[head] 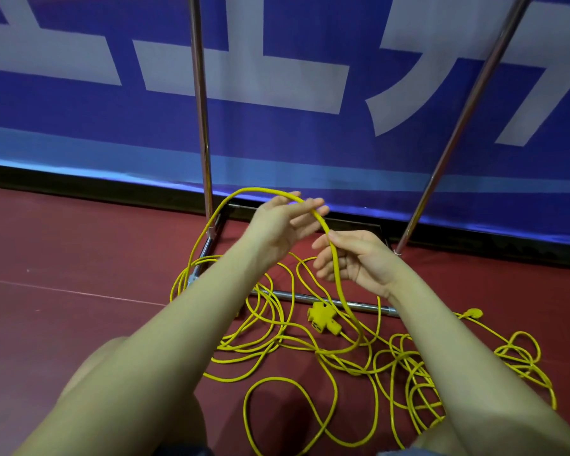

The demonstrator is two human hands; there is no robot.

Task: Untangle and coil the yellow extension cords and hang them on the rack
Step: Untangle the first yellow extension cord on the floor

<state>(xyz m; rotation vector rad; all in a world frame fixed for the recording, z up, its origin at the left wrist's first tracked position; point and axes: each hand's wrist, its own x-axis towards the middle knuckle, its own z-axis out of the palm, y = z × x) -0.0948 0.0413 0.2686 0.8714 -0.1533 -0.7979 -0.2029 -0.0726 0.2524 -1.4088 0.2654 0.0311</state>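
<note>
Bare knees and two forearms fill the bottom of the shot, so whoever this is seems to be crouched or sitting on the dark red floor [63,258]. Just past the knees is the mess: yellow extension cords [277,350] sprawled in loose, overlapping loops across the floor, with a tighter knotty clump off to the right near the right forearm. Sitting in the middle of the pile is a yellow multi-outlet socket block [323,319], and a yellow plug end [473,313] lies further right, apart from the block.

One strand is lifted off the floor in a big arch. Left hand [282,225] is palm up with fingers mostly straight and spread, and the cord drapes over the fingertips, so that grip is loose and not clamped on anything. Right hand [352,258] has the same strand running down across the palm, thumb laid on it up top and fingers bent partway round it, so it looks like a light hold on the cord. From there the strand drops back down into the pile.

Behind all this stands the metal rack [201,126], two shiny uprights rising from a rectangular base frame on the floor. Some cord loops lie over the base's front bar and around its left corner. Back wall is a blue banner [277,133] with large white lettering.
</note>
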